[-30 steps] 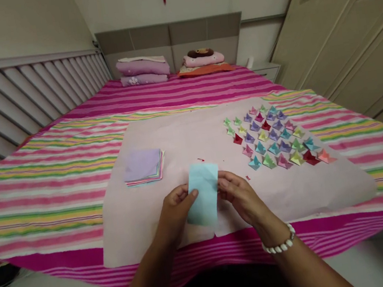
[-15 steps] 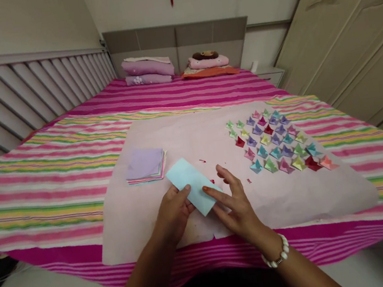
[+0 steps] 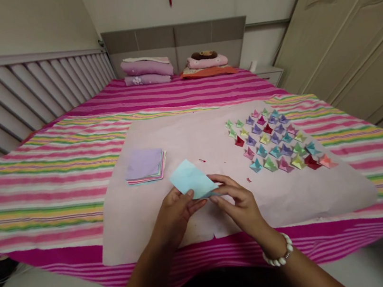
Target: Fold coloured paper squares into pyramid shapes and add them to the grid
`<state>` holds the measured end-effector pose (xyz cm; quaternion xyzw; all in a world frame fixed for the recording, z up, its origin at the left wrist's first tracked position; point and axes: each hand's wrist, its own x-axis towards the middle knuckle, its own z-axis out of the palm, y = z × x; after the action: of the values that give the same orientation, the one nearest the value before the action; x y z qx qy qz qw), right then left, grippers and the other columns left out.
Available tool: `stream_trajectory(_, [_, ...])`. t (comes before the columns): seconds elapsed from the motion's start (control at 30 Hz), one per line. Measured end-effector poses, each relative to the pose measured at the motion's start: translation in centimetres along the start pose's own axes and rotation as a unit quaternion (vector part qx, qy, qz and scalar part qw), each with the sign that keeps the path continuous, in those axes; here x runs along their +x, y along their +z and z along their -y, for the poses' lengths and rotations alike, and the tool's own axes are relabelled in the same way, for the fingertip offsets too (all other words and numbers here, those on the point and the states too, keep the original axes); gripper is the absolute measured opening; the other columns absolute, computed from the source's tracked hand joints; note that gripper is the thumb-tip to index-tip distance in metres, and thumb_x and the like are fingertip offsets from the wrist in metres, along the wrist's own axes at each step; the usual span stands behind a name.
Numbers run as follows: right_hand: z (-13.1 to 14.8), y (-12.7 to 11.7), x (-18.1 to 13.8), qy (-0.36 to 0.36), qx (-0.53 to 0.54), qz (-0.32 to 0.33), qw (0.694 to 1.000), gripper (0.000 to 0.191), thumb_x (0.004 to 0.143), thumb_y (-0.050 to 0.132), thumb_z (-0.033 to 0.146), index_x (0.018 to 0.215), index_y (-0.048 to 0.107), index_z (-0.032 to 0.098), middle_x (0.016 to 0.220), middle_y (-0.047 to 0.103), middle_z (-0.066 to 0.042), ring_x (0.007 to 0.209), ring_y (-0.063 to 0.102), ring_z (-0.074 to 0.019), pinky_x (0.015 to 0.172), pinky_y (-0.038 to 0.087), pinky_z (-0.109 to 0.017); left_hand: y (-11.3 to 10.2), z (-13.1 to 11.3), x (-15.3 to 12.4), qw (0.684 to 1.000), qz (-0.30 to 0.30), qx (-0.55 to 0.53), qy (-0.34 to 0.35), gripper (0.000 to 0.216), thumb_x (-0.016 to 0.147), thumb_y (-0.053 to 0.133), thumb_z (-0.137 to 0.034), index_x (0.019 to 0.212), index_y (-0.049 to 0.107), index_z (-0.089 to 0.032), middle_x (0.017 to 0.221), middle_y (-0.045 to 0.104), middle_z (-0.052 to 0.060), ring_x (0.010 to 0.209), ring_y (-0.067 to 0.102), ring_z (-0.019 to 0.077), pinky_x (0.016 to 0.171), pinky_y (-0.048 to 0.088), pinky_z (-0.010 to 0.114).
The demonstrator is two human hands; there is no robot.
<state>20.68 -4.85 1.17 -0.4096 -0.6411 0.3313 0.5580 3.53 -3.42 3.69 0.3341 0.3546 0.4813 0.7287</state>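
A light blue folded paper [image 3: 191,179] is held just above a large pale pink sheet [image 3: 184,140] spread on the bed. My left hand [image 3: 175,214] pinches its near left edge with thumb and fingers. My right hand [image 3: 238,201], with a white bead bracelet on the wrist, pinches its near right corner. To the left lies a stack of coloured square papers [image 3: 145,165] with a lilac one on top. To the right, several small folded paper shapes [image 3: 275,142] in many colours stand in rows.
The bed wears a pink, green and yellow striped cover [image 3: 57,183]. Folded bedding and pillows [image 3: 147,70] lie at the headboard. A slatted rail [image 3: 25,91] runs along the left; wardrobe doors [image 3: 350,28] stand on the right. Small red scraps [image 3: 202,160] dot the sheet.
The blue paper went from upright in both hands to tilted flat. My right hand, open over it half a second ago, now pinches its near corner.
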Motion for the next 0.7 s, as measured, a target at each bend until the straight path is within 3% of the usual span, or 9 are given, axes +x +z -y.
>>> stream_trajectory(0.13, [0.1,0.8,0.4,0.12,0.115,-0.05,0.985,0.011,0.078,0.071,0.031,0.073,0.068,0.021,0.089,0.069,-0.004,0.084,0.063,-0.0202,0.077,0.05,-0.033,0.2,0.4,0.1,1.0,-0.001,0.002,0.007,0.03,0.078,0.07,-0.03,0.103,0.065,-0.014,0.107,0.071,0.011,0.098,0.067,0.0226,0.09,0.051,0.037])
stream_trajectory(0.3, [-0.4,1.8,0.4,0.197,0.185,-0.09,0.959,0.019,0.07,0.077,0.033,0.075,0.063,0.021,0.071,0.064,0.0,0.066,0.059,-0.0158,0.065,0.05,-0.029,0.3,0.9,0.2,0.996,0.019,0.074,0.049,0.037,0.072,0.076,-0.025,0.107,0.066,-0.016,0.104,0.073,0.009,0.095,0.067,0.0205,0.089,0.049,0.033])
stream_trajectory(0.43, [-0.5,2.2,0.4,0.217,0.236,-0.096,0.942,0.043,0.065,0.081,0.032,0.103,0.061,0.023,0.073,0.065,0.003,0.064,0.062,-0.015,0.067,0.052,-0.03,-0.1,1.3,0.6,0.989,-0.05,0.121,0.065,0.031,0.071,0.075,-0.03,0.098,0.069,-0.015,0.093,0.074,0.007,0.085,0.067,0.0186,0.078,0.051,0.03])
stream_trajectory(0.5, [-0.3,2.1,0.6,0.226,0.245,-0.086,0.939,0.053,0.064,0.081,0.031,0.112,0.06,0.023,0.075,0.067,0.002,0.068,0.063,-0.0157,0.07,0.052,-0.031,-0.2,1.4,0.7,0.988,-0.057,0.133,0.058,0.03,0.073,0.074,-0.032,0.097,0.069,-0.015,0.091,0.074,0.006,0.084,0.066,0.0178,0.075,0.05,0.029])
stream_trajectory(0.7, [0.0,1.7,1.2,0.255,0.258,-0.031,0.931,0.026,0.064,0.082,0.036,0.08,0.07,0.019,0.074,0.071,-0.001,0.065,0.062,-0.0159,0.065,0.05,-0.029,0.1,0.9,0.3,0.982,-0.031,0.179,0.059,0.024,0.072,0.073,-0.033,0.086,0.07,-0.014,0.075,0.069,0.002,0.068,0.06,0.0137,0.065,0.048,0.026])
